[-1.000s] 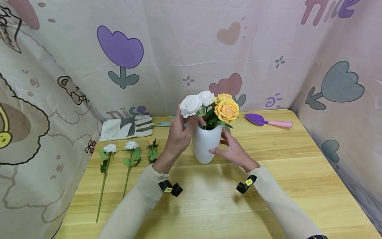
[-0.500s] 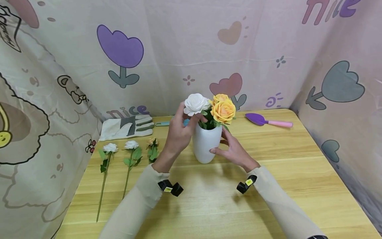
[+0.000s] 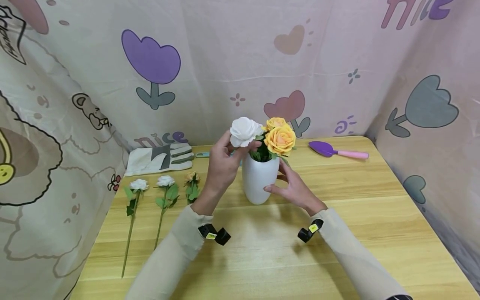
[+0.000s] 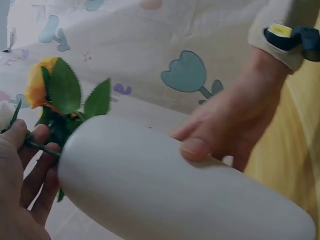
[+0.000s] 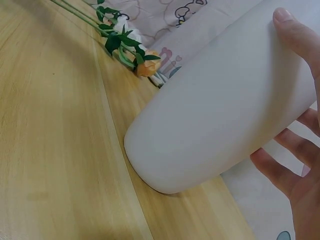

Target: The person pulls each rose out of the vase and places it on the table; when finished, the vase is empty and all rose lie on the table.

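Note:
A white vase stands upright on the wooden table; it shows up close as the vase and the vase. It holds orange roses and a white rose. My left hand pinches the white rose's green stem right at the vase mouth. My right hand holds the vase's right side, thumb in front, fingers round the back.
Two white roses and a small orange rose lie at the table's left. A work glove and a blue-handled tool lie behind them. A purple trowel lies back right. Printed curtains enclose three sides.
My left hand has shifted the white rose to the right, against the orange blooms; a second white bloom seen a second ago is hidden. The right hand has stayed on the vase.

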Motion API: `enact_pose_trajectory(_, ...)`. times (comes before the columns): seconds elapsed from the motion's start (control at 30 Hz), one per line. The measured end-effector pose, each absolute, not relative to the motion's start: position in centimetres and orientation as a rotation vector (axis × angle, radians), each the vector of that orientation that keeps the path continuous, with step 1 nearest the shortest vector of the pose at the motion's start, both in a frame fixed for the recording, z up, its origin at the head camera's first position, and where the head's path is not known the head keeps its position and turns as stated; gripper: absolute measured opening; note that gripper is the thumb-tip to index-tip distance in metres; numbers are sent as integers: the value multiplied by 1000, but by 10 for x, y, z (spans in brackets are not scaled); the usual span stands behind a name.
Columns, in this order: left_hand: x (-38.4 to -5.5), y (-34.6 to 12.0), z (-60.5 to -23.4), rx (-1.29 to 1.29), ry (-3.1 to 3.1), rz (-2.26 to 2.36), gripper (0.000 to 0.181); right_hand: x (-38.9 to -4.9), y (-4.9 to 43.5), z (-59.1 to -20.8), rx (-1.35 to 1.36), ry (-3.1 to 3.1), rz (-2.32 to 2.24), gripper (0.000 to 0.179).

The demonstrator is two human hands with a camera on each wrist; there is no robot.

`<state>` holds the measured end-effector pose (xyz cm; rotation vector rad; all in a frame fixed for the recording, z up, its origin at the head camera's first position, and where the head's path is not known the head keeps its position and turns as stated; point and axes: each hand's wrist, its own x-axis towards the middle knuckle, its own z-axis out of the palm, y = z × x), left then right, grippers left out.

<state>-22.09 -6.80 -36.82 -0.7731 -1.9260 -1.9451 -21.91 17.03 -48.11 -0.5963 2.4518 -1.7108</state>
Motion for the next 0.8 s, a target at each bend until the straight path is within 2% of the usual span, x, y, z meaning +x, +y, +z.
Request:
enact_pose_trajectory(0.23, -223, -71, -357, -804, -1858, -1892, 29, -219, 172, -483, -581, 2439, -1724, 97)
enact_pose_trajectory(0.53, -222, -81, -345, -819, -1844, -1938, 47, -220, 171, -482, -572, 2436, -1722, 98)
enact_pose_trajectory(0.8, -224, -82, -346, -800, -1688, -2024, 44, -220, 171, -484, -619, 2452, -1730, 94)
